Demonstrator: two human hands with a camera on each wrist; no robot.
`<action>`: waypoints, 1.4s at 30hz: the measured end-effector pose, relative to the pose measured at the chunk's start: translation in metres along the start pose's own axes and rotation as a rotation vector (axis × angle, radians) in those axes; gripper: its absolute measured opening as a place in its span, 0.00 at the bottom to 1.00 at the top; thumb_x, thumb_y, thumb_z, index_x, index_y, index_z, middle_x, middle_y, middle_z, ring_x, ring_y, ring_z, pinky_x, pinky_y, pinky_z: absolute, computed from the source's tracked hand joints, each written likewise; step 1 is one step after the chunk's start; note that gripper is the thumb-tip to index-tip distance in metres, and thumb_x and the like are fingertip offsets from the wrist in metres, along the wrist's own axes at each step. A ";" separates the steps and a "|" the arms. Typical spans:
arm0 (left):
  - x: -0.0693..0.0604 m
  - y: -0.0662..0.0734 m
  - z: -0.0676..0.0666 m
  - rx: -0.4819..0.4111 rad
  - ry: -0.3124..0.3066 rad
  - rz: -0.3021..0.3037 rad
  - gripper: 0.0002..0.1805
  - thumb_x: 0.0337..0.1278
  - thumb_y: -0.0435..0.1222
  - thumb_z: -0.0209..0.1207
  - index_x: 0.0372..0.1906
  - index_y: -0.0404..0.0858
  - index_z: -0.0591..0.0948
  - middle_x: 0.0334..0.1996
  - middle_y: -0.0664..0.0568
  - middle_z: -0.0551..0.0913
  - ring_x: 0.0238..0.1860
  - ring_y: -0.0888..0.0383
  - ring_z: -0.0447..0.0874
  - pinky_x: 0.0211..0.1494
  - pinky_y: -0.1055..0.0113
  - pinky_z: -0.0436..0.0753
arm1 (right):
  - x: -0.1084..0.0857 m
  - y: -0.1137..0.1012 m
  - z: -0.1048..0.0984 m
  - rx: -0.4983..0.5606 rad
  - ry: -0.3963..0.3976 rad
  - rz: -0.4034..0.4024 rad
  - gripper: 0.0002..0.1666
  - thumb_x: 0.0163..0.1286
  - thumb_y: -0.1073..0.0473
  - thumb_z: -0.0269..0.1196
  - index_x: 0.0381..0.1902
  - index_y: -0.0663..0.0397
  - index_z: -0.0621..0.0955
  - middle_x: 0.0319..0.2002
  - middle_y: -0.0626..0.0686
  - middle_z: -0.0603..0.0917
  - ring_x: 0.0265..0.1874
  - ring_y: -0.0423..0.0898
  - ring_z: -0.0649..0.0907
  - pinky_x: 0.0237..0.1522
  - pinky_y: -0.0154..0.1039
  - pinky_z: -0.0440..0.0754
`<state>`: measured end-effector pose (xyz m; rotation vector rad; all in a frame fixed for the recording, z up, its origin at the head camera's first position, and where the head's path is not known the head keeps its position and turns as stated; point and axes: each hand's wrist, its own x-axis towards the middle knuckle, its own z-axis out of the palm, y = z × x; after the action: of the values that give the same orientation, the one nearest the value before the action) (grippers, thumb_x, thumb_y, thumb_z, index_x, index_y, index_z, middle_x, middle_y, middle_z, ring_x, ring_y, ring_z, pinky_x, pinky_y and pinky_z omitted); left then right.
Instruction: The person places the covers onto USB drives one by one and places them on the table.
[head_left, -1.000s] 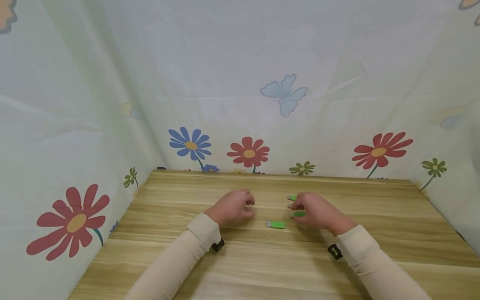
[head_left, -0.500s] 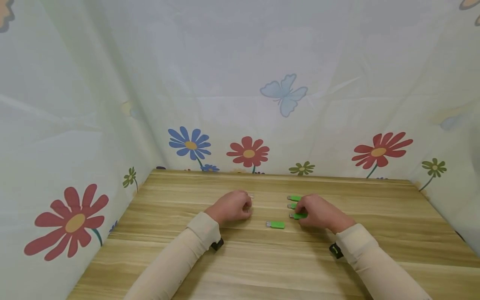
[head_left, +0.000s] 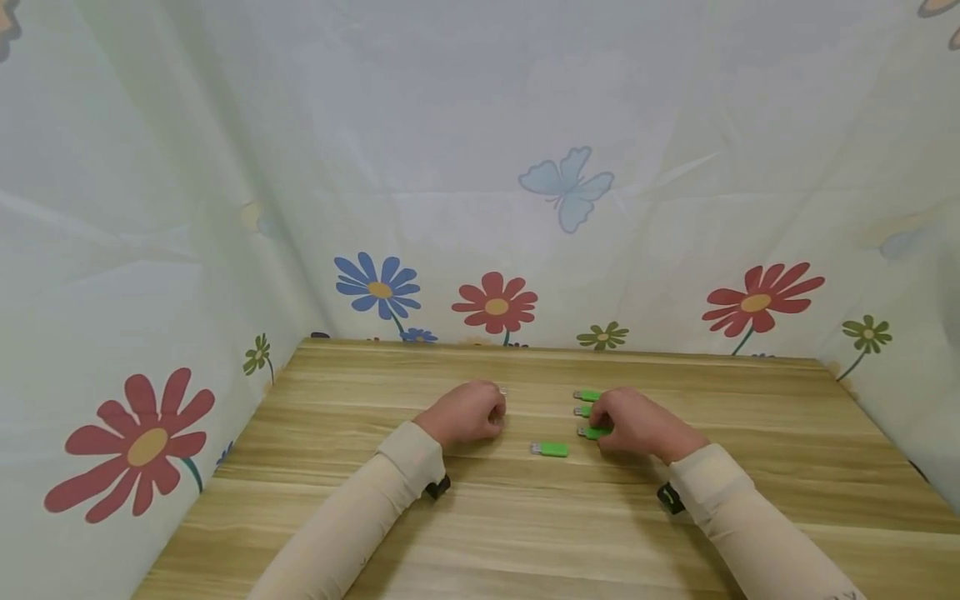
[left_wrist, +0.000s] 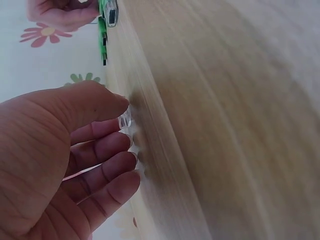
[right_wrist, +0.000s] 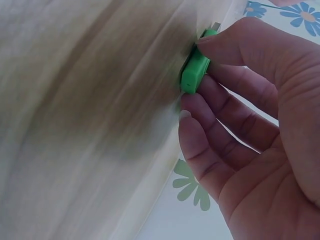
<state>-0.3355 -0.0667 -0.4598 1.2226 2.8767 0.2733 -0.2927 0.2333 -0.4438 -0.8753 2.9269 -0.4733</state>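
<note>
Right hand: here it is, this hand (head_left: 641, 425) pinching the front stick (right_wrist: 196, 67) of a green column, thumb one side, fingertips the other.
Front stick: lying right of the worktop's (head_left: 480, 542) middle, long axis along the far edge, plug facing the left edge.
Left hand: across the gap, the other hand (head_left: 465, 412) seems to be pinching a clear piece (left_wrist: 125, 120), directly to the plug's left.
Column: rear stick (head_left: 588, 396) and middle stick (head_left: 587, 412) line up behind, towards the far edge, same heading.
Capped stick: this one (head_left: 553, 450) sits between the hands, towards the near edge, right hand nearer.
Since a second ago: the left thumb and fingers, wide apart then, have come together; the right hand has edged towards the right edge, baring more of the middle stick; the capped stick looks unmoved.
</note>
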 end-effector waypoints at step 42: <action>-0.004 0.001 0.003 -0.016 -0.019 -0.033 0.09 0.52 0.32 0.66 0.23 0.45 0.78 0.23 0.58 0.75 0.27 0.61 0.72 0.34 0.70 0.74 | 0.005 -0.005 0.006 -0.011 0.029 -0.046 0.08 0.47 0.67 0.72 0.24 0.50 0.84 0.23 0.42 0.80 0.24 0.36 0.73 0.29 0.33 0.74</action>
<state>-0.3321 -0.0686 -0.4625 1.1669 2.8700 0.2817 -0.2935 0.2251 -0.4478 -0.9465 2.9438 -0.4775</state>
